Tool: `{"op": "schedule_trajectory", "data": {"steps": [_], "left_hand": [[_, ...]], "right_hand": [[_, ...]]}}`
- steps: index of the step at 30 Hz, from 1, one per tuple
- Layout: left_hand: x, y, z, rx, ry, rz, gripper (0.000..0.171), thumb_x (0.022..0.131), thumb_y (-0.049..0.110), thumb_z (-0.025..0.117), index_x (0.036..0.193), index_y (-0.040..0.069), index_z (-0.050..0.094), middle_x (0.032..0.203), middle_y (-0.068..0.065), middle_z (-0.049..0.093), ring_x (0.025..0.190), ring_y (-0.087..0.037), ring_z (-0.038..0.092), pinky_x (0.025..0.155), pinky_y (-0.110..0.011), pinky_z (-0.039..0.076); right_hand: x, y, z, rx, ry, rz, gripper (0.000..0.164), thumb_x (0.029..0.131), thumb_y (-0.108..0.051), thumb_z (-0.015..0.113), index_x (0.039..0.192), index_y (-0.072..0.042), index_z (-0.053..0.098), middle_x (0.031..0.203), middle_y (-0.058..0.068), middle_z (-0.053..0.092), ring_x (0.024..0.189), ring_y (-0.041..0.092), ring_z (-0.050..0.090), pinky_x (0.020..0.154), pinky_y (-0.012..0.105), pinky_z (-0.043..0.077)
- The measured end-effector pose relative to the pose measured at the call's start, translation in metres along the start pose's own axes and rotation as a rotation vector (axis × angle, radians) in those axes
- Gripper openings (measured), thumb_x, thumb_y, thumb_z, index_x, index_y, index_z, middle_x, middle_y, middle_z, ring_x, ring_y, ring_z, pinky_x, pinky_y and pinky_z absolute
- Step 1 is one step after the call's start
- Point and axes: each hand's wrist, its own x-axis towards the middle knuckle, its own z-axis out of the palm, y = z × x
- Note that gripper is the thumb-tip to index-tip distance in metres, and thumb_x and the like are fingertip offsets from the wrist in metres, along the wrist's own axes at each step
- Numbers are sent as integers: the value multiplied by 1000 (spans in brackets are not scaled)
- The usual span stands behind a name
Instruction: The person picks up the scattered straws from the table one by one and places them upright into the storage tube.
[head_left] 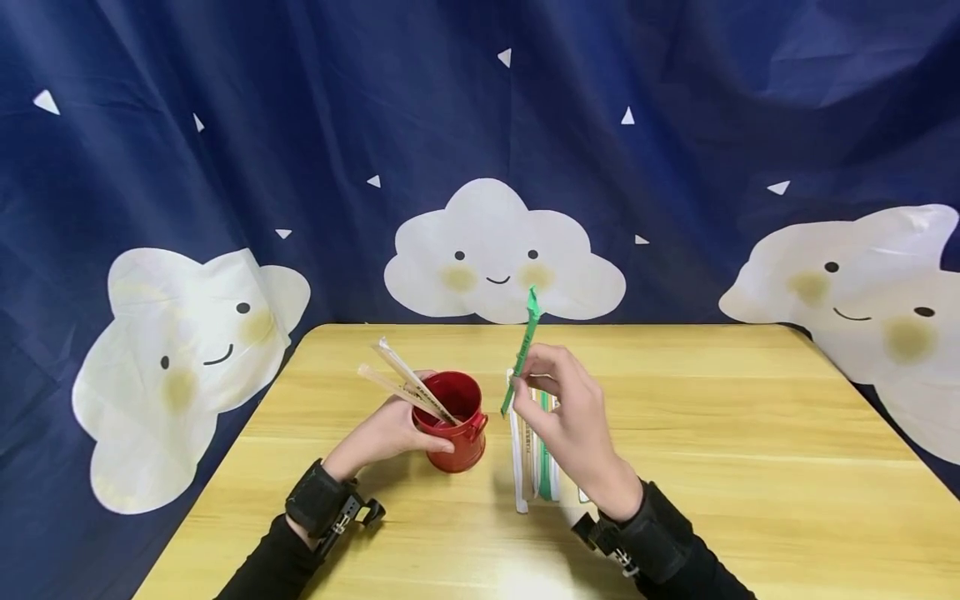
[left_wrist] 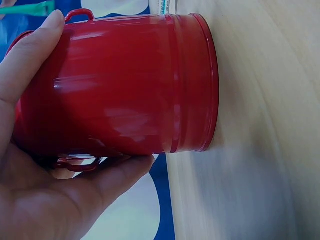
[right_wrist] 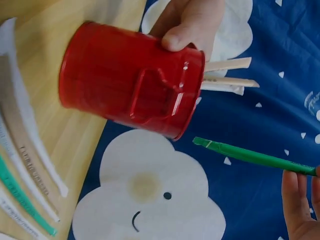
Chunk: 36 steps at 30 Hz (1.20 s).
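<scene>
My left hand (head_left: 382, 435) grips a small red metal bucket (head_left: 459, 454) by its side, thumb towards the front near the rim. Several beige and white paper-wrapped straws (head_left: 397, 385) lean out of the bucket to the left. Between thumb and fingers, my right hand (head_left: 573, 410) pinches a green wrapped straw (head_left: 529, 333) just right of the bucket, apart from its rim. The straw's lower end points down and slightly left. In the right wrist view, this green straw (right_wrist: 250, 155) lies beyond the bucket's mouth. The left wrist view shows the bucket wall (left_wrist: 115, 85) close up.
Beneath my right hand, several white, beige and green wrapped straws (head_left: 518, 475) lie side by side on the wooden table (head_left: 750, 467). A dark blue curtain (head_left: 337, 100) with white clouds hangs behind the table's far edge.
</scene>
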Motion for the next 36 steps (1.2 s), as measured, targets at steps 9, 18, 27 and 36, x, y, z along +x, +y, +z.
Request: {"op": "schedule_trajectory", "data": {"steps": [9,18,27,36], "left_hand": [[1,-1,2,-32,-15,10,90,73,21,94,146,9,44,139,-5,57,126,-22,57,104,-29,49],[1,0,1,-26,-31,40,82,75,20,93,143,17,48,135,0,60,122,-21,60,103,-29,50],[-1,-1,0,-7,-34,44,68,79,15,89,136,14,52,124,1,63,112,-15,59,97,-28,49],[-3,-1,0,-84,-47,-51,72,81,18,88,141,15,49,125,-3,61,114,-21,57,97,-30,48]], "right_hand": [[10,-1,24,78,-60,-8,34,86,15,60,115,0,56,101,12,63,92,22,68,83,30,60],[8,4,57,47,-185,-68,28,90,10,60,116,-1,58,100,8,61,94,18,69,83,20,58],[-2,12,77,-159,-453,-75,30,95,2,63,124,-8,62,109,2,63,93,11,62,80,18,54],[-4,19,81,-224,-573,-56,27,100,-3,62,125,-11,61,113,3,62,93,11,58,76,18,51]]}}
